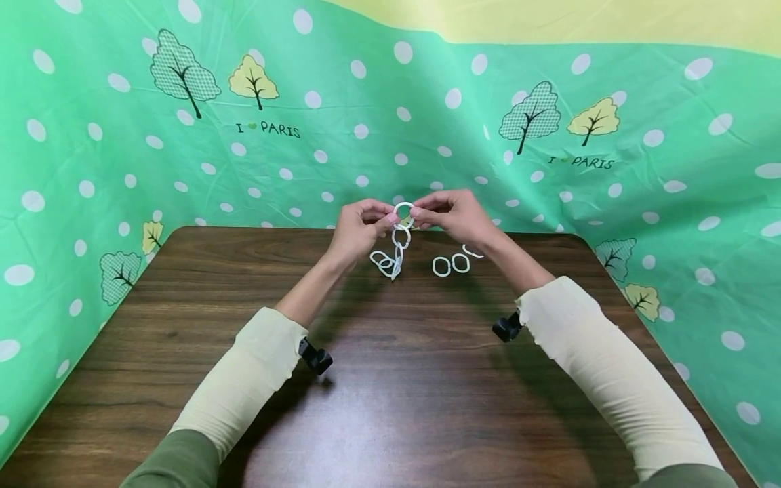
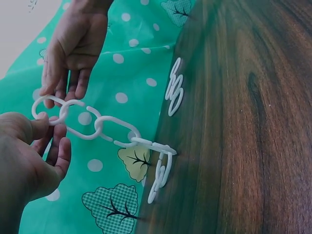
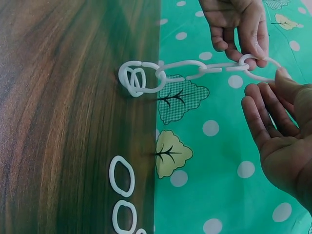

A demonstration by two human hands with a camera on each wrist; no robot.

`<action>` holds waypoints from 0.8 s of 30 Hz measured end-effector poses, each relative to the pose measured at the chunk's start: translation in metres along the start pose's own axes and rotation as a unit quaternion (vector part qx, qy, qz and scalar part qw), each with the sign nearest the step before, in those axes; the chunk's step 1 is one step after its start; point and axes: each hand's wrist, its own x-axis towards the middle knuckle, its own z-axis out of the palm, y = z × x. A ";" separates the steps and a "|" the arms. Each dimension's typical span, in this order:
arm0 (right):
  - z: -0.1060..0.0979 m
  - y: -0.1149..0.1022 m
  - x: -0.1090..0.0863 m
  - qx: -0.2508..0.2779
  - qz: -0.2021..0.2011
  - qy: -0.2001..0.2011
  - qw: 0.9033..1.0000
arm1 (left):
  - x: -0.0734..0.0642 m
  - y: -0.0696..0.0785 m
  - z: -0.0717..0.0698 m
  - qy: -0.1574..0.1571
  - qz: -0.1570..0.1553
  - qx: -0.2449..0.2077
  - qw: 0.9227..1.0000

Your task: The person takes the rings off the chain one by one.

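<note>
A chain of white plastic C-shaped links (image 1: 401, 236) hangs between the two hands, its lower links heaped on the table near the far edge. The left hand (image 1: 360, 232) pinches the left side of the top link (image 2: 35, 108) between thumb and fingers. From the other side, the right hand (image 1: 454, 213) pinches that same link with its thumb and fingertips. In the left wrist view the linked pieces (image 2: 117, 124) run down from the hands to the wood. The right wrist view shows the heaped end of the chain (image 3: 132, 80) on the tabletop.
Several loose white links (image 1: 442, 266) lie right of the chain, one partly hidden by the right forearm. The dark wooden table (image 1: 390, 379) ends just beyond the hands at a green dotted cloth (image 1: 329, 163). A black wrist camera (image 1: 316, 357) sits on each sleeve.
</note>
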 end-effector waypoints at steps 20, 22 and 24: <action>0.007 -0.002 -0.002 -0.042 -0.024 0.037 0.998 | -0.002 -0.001 0.003 0.001 -0.007 -0.007 1.000; 0.008 -0.002 -0.002 -0.042 -0.028 0.036 0.998 | -0.003 -0.001 0.003 0.002 -0.007 -0.009 1.000; 0.009 -0.002 -0.002 -0.039 -0.030 0.035 0.998 | -0.003 -0.002 0.002 0.004 -0.007 -0.013 1.000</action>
